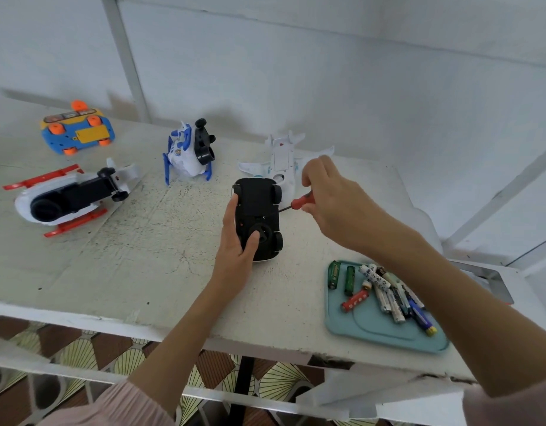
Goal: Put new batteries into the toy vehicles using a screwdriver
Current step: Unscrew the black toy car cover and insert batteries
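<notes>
Black-bottomed toy car [257, 218], flipped underside-up, sits near table centre on the white speckled worktop [149, 241]. L hand [235, 241] grips it from the 9 o'clock side, thumb laid over the round black hub on the underside, fingers wrapped round the far edge. R hand [330, 198] at 3 o'clock of car pinches the red-handled small screwdriver [298, 202]; its thin dark shaft points to 9 o'clock, tip at car's right edge, contact w/ a screw not clear. Hands apart, 1 each side of car.

Just behind car at 1 o'clock: white plastic toy airplane [284, 161], belly-up, partly hidden by R hand. At 11 o'clock: blue-and-white toy craft w/ black base [190, 150], on its side. At 9 o'clock, well apart: white toy helicopter w/ red skids [66, 196], underside up. Far 10 o'clock: blue-yellow toy car w/ orange wheels [78, 130], upside down.

At 5 o'clock of car: teal plastic tray [382, 330] holding loose pile of AA-type batteries [385, 293], mixed green, red, white, blue; R forearm crosses above its far corner.
</notes>
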Demonstrator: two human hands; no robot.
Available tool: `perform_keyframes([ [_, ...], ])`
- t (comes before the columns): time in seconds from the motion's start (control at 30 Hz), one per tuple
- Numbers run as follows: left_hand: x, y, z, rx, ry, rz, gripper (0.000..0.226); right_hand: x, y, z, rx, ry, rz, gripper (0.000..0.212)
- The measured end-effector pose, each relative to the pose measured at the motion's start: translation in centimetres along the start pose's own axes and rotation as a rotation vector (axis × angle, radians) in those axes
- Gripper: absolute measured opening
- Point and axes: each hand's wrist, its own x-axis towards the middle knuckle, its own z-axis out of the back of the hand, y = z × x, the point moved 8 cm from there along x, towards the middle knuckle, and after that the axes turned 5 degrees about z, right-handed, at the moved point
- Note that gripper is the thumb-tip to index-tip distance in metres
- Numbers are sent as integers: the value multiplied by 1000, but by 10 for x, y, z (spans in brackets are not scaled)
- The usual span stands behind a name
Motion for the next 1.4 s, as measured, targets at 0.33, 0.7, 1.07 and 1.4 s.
perform_keyframes([
  [0.33, 1, 3, 1, -1, -3, -6, 67, -3, -6, -11, -79, 64, -97, 45],
  [0.7, 1, 2, 0, 31, -16, 10, 70, -2, 4, 1, -83, -71, 5, 16],
  [1.07, 0, 1, -1, 2, -9, 3, 70, -2, -8, -11, -65, 37, -154, 32],
  [1.4, -2, 0, 1, -13, -4, 3, 71, 0, -4, 4, -121, 6, -159, 27],
])
